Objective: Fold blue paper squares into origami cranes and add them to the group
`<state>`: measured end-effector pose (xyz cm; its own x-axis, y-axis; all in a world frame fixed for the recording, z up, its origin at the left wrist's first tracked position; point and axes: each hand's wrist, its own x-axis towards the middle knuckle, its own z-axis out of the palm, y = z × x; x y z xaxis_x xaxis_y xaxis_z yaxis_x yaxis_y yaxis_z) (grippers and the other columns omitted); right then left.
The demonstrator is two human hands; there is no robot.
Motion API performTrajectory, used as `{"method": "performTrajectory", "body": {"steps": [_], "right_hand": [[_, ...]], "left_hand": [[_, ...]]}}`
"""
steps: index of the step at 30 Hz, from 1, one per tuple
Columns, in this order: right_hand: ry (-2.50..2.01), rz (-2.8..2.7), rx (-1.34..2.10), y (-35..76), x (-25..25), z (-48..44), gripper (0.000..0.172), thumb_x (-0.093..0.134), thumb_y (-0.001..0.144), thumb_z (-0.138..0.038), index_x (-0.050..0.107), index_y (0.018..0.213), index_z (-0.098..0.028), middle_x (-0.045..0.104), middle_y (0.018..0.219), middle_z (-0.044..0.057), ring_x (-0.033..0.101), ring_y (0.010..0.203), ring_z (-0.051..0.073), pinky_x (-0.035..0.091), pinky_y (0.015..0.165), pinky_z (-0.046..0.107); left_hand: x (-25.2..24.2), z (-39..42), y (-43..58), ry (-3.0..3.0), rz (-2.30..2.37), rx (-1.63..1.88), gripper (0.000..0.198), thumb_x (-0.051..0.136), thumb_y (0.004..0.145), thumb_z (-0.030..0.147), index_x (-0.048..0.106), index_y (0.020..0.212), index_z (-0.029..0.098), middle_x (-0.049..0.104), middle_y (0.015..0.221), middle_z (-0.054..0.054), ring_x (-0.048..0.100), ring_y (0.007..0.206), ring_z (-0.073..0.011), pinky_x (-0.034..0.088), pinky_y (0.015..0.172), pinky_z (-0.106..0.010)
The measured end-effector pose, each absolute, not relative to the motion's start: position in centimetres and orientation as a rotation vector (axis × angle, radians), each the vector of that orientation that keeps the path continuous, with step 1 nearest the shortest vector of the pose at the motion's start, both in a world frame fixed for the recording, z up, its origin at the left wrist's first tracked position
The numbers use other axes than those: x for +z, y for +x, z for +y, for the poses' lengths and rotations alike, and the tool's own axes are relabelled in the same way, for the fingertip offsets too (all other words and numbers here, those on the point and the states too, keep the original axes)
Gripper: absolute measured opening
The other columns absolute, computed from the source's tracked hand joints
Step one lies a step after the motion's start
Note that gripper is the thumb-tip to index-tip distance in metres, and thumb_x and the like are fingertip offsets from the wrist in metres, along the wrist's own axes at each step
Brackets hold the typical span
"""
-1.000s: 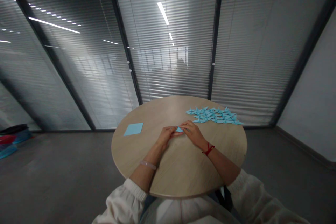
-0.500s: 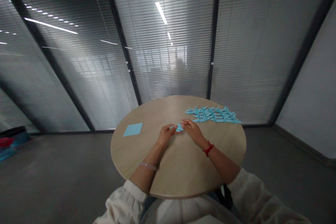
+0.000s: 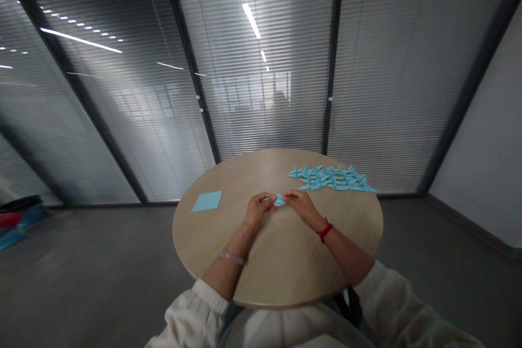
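Between my two hands, just above the middle of the round table, is a small piece of folded light-blue paper [image 3: 279,200]. My left hand [image 3: 258,209] pinches its left end between thumb and fingers. At its right end, my right hand [image 3: 300,206] closes thumb and fingers on the paper. Fingers cover both ends, so the exact folded shape is hidden. Several light-blue origami cranes [image 3: 332,178] lie in packed rows beyond my right hand. To the left of my hands, flat light-blue paper [image 3: 207,201] rests on the tabletop.
The round wooden table [image 3: 293,272] reaches close to my body, its far edge near glass panels with blinds [image 3: 273,119]. On the floor at far left are bags or bins in blue, red and black [image 3: 22,215]. A pale wall [image 3: 485,136] stands at right.
My right hand's fingers, raised and spread at the paper's right end before, have come down and closed on it. The left hand keeps its hold; cranes and flat paper stay put.
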<state>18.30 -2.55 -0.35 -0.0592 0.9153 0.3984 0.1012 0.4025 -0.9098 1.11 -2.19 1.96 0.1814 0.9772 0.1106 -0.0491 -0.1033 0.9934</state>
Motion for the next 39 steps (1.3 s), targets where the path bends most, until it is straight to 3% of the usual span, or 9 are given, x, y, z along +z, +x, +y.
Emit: {"method": "performTrajectory", "body": {"steps": [6, 24, 39], "right_hand": [[-0.963, -1.46, 0.851, 18.2, -0.3, -2.4, 0.041, 0.068, 0.066, -0.056, 0.069, 0.076, -0.016, 0.071, 0.075, 0.005, 0.064, 0.071, 0.02, 0.05, 0.069, 0.032], [-0.919, -1.549, 0.819, 18.3, -0.6, -2.2, 0.031, 0.061, 0.075, -0.047, 0.065, 0.079, -0.016, 0.066, 0.075, 0.003, 0.06, 0.072, 0.017, 0.047, 0.069, 0.029], [-1.022, -1.58, 0.741, 18.1, -0.8, -2.6, 0.026, 0.061, 0.076, -0.042, 0.061, 0.078, -0.016, 0.062, 0.075, 0.001, 0.057, 0.071, 0.015, 0.044, 0.07, 0.027]], "left_hand": [[2.0, -2.5, 1.2, 1.323, 0.973, 1.184, 0.049, 0.082, 0.05, 0.049, 0.072, 0.077, 0.01, 0.068, 0.069, -0.005, 0.059, 0.058, -0.0121, 0.051, 0.065, -0.026], [2.1, -2.5, 1.5, 1.345, 0.947, 1.177, 0.044, 0.08, 0.053, 0.047, 0.07, 0.077, 0.011, 0.067, 0.071, -0.004, 0.059, 0.063, -0.0132, 0.053, 0.063, -0.027], [1.1, -1.8, 1.5, 1.623, 1.032, 1.165, 0.04, 0.071, 0.063, 0.049, 0.07, 0.075, 0.011, 0.063, 0.064, -0.003, 0.055, 0.054, -0.0123, 0.05, 0.057, -0.026]]}}
